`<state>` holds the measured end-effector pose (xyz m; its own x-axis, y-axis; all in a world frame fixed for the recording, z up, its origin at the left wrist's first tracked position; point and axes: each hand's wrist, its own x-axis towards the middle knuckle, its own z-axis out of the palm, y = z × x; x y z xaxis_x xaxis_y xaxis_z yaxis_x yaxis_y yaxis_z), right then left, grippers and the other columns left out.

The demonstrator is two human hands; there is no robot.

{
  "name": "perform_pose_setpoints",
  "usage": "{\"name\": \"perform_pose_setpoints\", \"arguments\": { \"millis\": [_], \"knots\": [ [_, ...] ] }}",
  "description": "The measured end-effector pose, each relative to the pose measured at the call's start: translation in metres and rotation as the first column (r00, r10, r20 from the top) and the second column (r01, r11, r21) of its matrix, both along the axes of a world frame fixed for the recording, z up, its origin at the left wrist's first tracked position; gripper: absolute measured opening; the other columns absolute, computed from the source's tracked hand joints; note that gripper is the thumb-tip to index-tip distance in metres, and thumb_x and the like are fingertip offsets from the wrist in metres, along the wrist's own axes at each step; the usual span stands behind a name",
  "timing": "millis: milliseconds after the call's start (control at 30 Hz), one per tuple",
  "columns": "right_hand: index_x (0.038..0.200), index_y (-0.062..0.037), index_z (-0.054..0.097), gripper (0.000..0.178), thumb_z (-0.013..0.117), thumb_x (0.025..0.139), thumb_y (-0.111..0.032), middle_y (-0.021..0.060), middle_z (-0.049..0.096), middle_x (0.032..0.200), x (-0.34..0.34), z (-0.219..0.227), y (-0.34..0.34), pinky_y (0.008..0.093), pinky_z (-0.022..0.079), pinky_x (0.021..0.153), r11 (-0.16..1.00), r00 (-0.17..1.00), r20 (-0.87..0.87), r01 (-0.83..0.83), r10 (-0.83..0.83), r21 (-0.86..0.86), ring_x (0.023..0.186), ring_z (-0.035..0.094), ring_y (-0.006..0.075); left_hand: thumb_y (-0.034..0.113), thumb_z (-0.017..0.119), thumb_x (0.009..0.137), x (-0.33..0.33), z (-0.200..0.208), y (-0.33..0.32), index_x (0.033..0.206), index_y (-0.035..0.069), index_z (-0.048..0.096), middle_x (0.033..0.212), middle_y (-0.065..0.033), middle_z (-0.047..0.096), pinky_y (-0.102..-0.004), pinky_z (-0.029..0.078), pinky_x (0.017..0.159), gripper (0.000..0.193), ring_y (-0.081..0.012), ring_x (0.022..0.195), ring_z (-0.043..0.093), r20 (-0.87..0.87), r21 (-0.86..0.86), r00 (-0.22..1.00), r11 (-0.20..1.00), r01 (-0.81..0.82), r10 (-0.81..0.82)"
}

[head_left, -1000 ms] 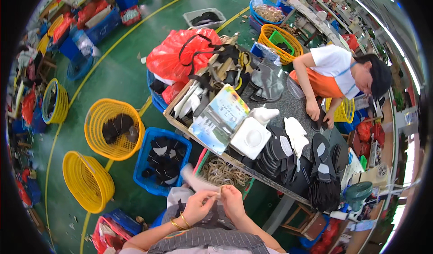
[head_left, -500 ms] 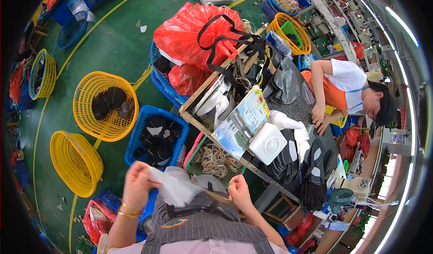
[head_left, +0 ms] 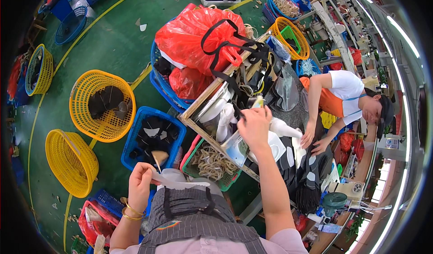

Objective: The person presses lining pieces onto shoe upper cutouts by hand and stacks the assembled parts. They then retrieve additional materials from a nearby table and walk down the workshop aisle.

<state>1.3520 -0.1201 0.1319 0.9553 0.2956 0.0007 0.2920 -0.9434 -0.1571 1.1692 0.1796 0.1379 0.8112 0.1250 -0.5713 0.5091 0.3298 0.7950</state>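
Right hand [head_left: 255,127] reached out to cluttered table [head_left: 198,121], grasping black tool; left hand [head_left: 140,184] pinching white piece [head_left: 173,182]; green floor [head_left: 122,37]

A large red plastic bag [head_left: 194,35], bulging and knotted, sits on the far end of the worktable, with black straps looped across it. A second, smaller red bag [head_left: 187,82] lies below it inside a blue crate. A flat clear plastic packet [head_left: 235,146] with a bluish printed sheet inside lies on the table edge, just beneath the person's right hand [head_left: 255,127]. A grey translucent plastic bag [head_left: 286,86] stands crumpled farther back on the table. No screens or signs can be made out.
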Motion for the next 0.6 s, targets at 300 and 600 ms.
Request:
{"name": "perform_pose_setpoints", "arguments": {
  "millis": [300, 600],
  "knots": [
    [0.099, 0.0003, 0.066, 0.019, 0.062, 0.081, -0.005, 0.0059, 0.066, 0.090, -0.027, 0.004, -0.090, 0.0249, 0.044, 0.074, 0.517, 0.833, -0.327, 0.539, -0.447, 0.666, 0.082, 0.059, 0.0135, 0.008, 0.046, 0.094, 0.009, -0.013, -0.008, 0.092, 0.004, 0.054, 0.081, -0.0004, 0.057, -0.0199, 0.046, 0.059, 0.010, -0.0049, 0.066, 0.053, 0.007, 0.071, 0.998, 0.995, 0.065, -0.065],
    [0.099, 0.0019, 0.063, 0.016, 0.062, 0.083, 0.000, 0.0025, 0.065, 0.091, -0.052, 0.026, -0.096, 0.0200, 0.042, 0.076, 0.005, 0.786, -0.541, 0.568, -0.298, 0.823, 0.081, 0.057, 0.0076, 0.006, 0.049, 0.092, 0.029, -0.016, -0.050, 0.093, 0.001, 0.059, 0.073, 0.0029, 0.055, -0.0176, 0.038, 0.056, 0.011, -0.0021, 0.065, 0.046, 0.140, 0.169, 0.947, 0.949, 0.265, -0.290]
  ]
}}
